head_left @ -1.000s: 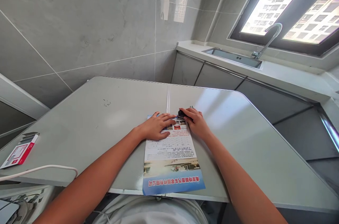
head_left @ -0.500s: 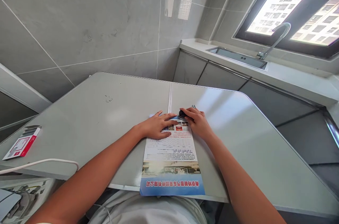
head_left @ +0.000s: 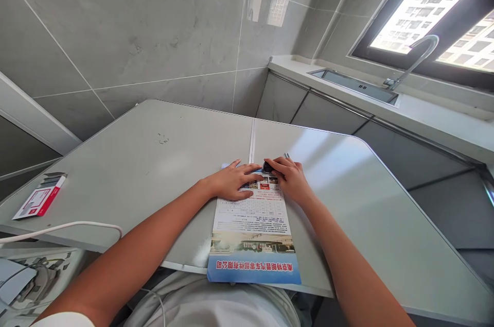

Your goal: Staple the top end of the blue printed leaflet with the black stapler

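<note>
A printed leaflet (head_left: 250, 216) with a blue band and red lettering lies flat on the table, its lettering upside down to me. My left hand (head_left: 235, 181) rests palm down across its upper part, fingers spread. The right hand (head_left: 290, 176) is closed at the leaflet's far right edge, fingers around a small black object (head_left: 267, 167). Only the rounded end of that object shows, so I cannot make out its kind. Thin silvery tips (head_left: 286, 155) stick out beyond the knuckles; whether they belong to the black object is hidden.
The pale table (head_left: 193, 136) has a seam down its middle. A red and white packet (head_left: 41, 196) lies at its left edge, near a white cable (head_left: 77, 224). Behind stand a tiled wall and a counter with a sink (head_left: 357, 86) and faucet (head_left: 417, 59).
The whole view has shifted slightly, with things sitting a little farther right in it. Both hands keep nearly the same places on the leaflet, the right still around the black object.
</note>
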Demonstrator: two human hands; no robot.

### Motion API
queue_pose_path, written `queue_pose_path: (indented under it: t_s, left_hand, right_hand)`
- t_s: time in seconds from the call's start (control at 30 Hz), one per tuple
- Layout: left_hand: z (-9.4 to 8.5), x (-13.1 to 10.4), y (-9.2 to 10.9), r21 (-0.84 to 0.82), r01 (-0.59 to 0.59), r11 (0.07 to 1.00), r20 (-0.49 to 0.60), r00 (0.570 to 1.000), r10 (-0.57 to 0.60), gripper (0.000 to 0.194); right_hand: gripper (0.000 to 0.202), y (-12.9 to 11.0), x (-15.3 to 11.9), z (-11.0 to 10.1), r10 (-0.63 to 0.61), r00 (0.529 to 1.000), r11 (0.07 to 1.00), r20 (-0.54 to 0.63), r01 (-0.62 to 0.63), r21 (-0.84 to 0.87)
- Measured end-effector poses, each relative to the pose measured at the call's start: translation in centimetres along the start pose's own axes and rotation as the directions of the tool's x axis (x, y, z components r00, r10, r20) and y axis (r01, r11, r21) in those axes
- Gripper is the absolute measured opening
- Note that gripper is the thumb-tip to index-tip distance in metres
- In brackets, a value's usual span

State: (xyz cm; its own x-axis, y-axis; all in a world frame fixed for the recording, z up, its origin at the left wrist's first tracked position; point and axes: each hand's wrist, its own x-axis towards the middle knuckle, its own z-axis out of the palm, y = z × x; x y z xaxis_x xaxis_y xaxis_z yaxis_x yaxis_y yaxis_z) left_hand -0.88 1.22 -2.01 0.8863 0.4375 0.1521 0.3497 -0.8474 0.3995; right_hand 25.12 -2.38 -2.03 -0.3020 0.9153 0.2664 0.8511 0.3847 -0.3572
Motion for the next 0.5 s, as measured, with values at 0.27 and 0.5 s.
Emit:
queue_pose_path:
  t_s: [0.27, 0.5]
  left_hand:
    - [-0.09, -0.03, 0.15, 0.027, 0.002, 1.0, 0.025, 1.0, -0.003, 0.057]
    - [-0.29, -0.03, 0.32, 0.049, -0.002, 0.999, 0.049, 0.999, 0.0, 0.056]
  right_hand:
    - [0.052, -0.15, -0.02, 0.21, 0.021, 1.0, 1.0, -0.017, -0.021, -0.008]
    - [0.048, -0.34, -0.12, -0.24, 0.061, 0.998, 0.996, -0.012, -0.06, 0.071]
